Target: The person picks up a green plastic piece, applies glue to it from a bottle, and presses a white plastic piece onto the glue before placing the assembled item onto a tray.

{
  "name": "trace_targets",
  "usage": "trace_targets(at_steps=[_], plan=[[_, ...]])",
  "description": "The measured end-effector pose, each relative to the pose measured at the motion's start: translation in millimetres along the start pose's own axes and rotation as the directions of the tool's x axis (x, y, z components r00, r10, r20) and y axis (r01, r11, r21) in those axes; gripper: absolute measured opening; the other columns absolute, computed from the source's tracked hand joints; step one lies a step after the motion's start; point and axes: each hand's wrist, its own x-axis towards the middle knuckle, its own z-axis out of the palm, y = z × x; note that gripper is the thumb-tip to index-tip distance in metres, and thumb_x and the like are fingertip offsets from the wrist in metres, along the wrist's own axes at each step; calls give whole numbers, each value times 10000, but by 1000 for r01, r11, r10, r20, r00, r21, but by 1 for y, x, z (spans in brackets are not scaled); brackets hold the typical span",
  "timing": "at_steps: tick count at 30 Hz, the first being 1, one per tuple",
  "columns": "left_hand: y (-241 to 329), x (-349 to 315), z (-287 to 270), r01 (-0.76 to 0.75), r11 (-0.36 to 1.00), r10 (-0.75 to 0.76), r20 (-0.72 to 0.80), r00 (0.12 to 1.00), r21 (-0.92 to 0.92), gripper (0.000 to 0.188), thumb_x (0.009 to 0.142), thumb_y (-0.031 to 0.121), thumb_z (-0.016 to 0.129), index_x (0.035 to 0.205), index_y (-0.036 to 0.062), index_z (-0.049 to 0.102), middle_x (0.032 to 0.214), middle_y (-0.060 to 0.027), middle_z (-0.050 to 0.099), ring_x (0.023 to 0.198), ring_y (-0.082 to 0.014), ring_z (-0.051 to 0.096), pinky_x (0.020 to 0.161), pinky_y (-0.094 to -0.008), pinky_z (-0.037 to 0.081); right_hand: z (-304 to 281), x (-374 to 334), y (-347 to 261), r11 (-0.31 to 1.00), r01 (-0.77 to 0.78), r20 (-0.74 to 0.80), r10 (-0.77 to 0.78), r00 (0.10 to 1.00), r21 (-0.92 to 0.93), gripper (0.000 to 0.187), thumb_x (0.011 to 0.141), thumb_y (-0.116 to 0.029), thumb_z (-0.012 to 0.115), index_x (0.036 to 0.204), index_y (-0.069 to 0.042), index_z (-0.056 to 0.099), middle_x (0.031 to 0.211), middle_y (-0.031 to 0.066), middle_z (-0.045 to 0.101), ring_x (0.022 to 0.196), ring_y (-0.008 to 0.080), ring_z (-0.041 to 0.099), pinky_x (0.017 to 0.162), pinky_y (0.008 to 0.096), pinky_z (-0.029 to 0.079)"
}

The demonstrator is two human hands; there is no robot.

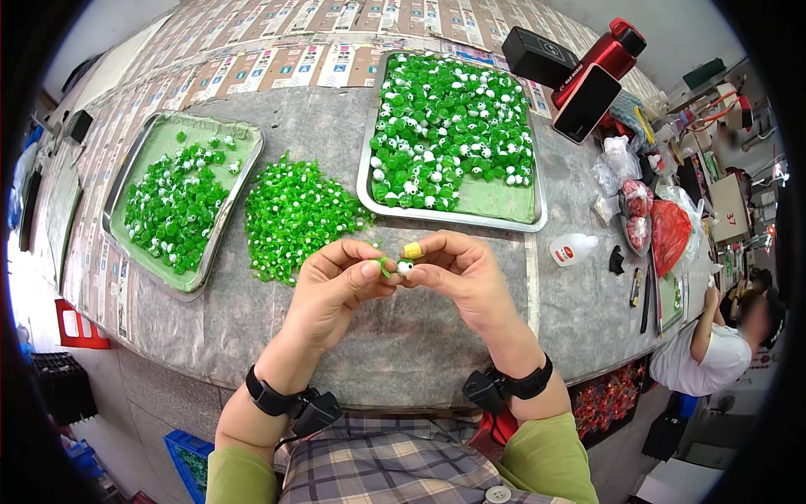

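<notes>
Both my hands meet over the near middle of the grey-covered table. My left hand (336,284) pinches a small green plastic piece (384,267) between thumb and fingertips. Opposite it, my right hand (460,277) grips a small white bead with a black dot (405,268), like a toy eye. The two parts are side by side; whether they touch I cannot tell. A yellow wrap (411,250) covers my right index fingertip. Just beyond my left hand lies a loose heap of green pieces (298,210) with white spots.
A metal tray (537,220) of green-and-white pieces stands at the back, a smaller tray (107,220) at left. On the right are a white bottle (573,249), a phone (587,102), a red flask (600,63), a black box (537,55) and bags (672,231). Another person (705,357) sits far right.
</notes>
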Motion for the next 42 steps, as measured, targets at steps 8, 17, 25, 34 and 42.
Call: trace_targets(at_steps=[8, 17, 25, 34, 42], plan=[[0, 2, -1, 28, 999, -29, -27, 999, -25, 137, 758, 106, 574, 863, 29, 530, 796, -85, 588, 724, -158, 587, 641, -265, 499, -1, -3, -3, 993, -1, 24, 4, 1000, -122, 179, 733, -16, 584, 903, 16, 542, 833, 53, 581, 765, 91, 554, 687, 202, 449], [-4, 3, -2, -16, 995, 20, -43, 999, 100, 109, 752, 72, 575, 842, 20, 544, 775, -73, 587, 702, -141, 584, 628, -255, 495, 5, -4, -1, 982, 136, -22, -140, 990, -133, 167, 736, -8, 582, 894, 14, 531, 847, 47, 568, 796, 84, 544, 699, 195, 442], [-5, 1, 3, -133, 942, 157, -54, 986, 309, 85, 739, 16, 574, 819, -8, 560, 756, -72, 580, 690, -119, 570, 619, -229, 481, 6, -7, -2, 969, 89, -58, -105, 993, -230, 147, 726, 1, 586, 866, 14, 543, 829, 58, 582, 763, 100, 563, 672, 196, 451], [-4, 1, 1, -377, 573, 393, 159, 905, 728, 105, 651, -33, 625, 739, -5, 575, 719, -74, 571, 660, -133, 550, 587, -225, 444, 0, -4, -2, 996, -37, -5, 36, 999, -78, 218, 757, -40, 564, 958, 40, 541, 839, 84, 589, 752, 102, 563, 668, 194, 461], [0, 2, 5, -445, 324, 441, 283, 852, 835, 117, 638, -15, 638, 726, 17, 568, 700, -86, 570, 626, -165, 554, 543, -243, 443, -4, 0, 2, 994, -73, 23, 75, 997, -87, 208, 762, -47, 549, 949, 45, 547, 841, 116, 594, 760, 169, 587, 694, 254, 481]])
